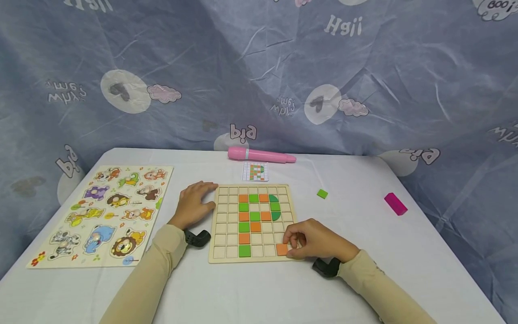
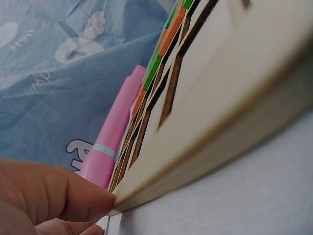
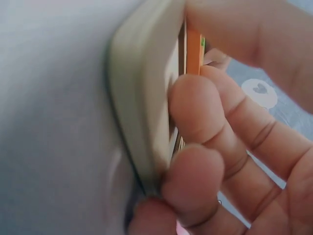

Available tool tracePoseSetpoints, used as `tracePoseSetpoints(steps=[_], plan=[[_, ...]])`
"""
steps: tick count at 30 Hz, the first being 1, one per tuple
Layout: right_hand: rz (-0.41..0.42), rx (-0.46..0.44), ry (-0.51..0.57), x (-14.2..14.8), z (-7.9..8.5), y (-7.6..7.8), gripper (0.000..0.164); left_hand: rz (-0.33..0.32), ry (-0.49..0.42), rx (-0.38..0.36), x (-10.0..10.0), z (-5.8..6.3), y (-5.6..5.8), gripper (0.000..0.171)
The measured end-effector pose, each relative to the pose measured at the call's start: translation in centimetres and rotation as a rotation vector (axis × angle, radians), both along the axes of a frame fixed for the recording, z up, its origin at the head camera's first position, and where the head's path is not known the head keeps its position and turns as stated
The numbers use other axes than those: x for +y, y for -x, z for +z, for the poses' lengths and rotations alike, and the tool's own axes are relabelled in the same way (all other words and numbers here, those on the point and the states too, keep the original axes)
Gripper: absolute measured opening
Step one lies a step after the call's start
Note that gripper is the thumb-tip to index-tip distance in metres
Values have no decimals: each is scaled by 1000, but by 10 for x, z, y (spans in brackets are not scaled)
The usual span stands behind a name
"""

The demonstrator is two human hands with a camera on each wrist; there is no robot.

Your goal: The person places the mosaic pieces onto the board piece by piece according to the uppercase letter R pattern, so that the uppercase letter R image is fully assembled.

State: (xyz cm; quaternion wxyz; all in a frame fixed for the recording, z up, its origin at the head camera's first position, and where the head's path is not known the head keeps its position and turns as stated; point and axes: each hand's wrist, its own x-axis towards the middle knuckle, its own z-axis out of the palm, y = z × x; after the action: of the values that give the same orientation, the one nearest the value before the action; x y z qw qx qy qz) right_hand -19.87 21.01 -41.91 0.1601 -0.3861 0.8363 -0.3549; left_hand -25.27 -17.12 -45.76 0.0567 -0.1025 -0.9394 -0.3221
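Observation:
A wooden grid board [image 1: 232, 259] lies flat, bearing orange and green square tiles [image 1: 244, 250] and dark-green rounded pieces [image 1: 276, 216] at the right of the pattern. My right hand [image 1: 317, 238] is at its lower right corner, pinching an orange square tile [image 1: 282, 249] between thumb and index finger. In the right wrist view the tile [image 3: 194, 51] shows edge-on between them, while the other fingers curl beside the board's rim [image 3: 142, 93]. My left hand [image 1: 194, 204] rests against the board's left side, fingers reaching its upper left corner and thumb at the edge.
Behind the board lie a small pattern card [image 1: 256, 172] and a pink pen-like stick [image 1: 261, 155]. A loose green tile [image 1: 322, 193] and a magenta block [image 1: 395, 204] lie to the right. An animal puzzle board [image 1: 135, 180] lies left. A printed cloth [image 1: 251, 81] hangs behind.

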Motion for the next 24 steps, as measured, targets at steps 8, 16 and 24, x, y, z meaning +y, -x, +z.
tracePoseSetpoints(steps=[8, 16, 24], plan=[[-6, -10, -7, 0, 0, 0, 19, -3, -8, 1, 0, 0, 0, 61], [18, -46, 48, 3, -1, 4, 15, -7, -16, 14, 0, 0, 1, 61], [-48, -219, 197, 20, -4, 20, 21, -8, -14, 8, -1, 0, 0, 61]])
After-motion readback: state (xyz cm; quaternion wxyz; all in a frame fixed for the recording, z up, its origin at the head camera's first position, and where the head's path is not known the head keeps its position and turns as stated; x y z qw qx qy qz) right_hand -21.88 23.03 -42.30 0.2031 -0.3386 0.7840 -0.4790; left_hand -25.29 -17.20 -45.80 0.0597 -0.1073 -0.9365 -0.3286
